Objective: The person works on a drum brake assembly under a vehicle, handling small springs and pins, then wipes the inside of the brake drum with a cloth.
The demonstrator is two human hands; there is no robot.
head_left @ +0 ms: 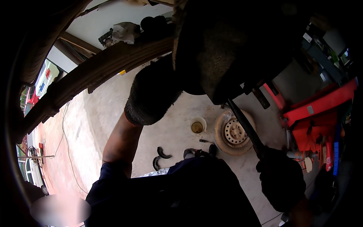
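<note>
While the right hand (281,179) clenches a bar (245,125) below the far hub (215,56), levering seems in hand, needing steady force next. The left hand (154,92) (can't tell its grip) is at the hub's left.

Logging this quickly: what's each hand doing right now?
Left hand: too shadowed; grip can't be told.
Right hand: closed around a long dark bar.

No legible text, labels, numbers or signs.
</note>
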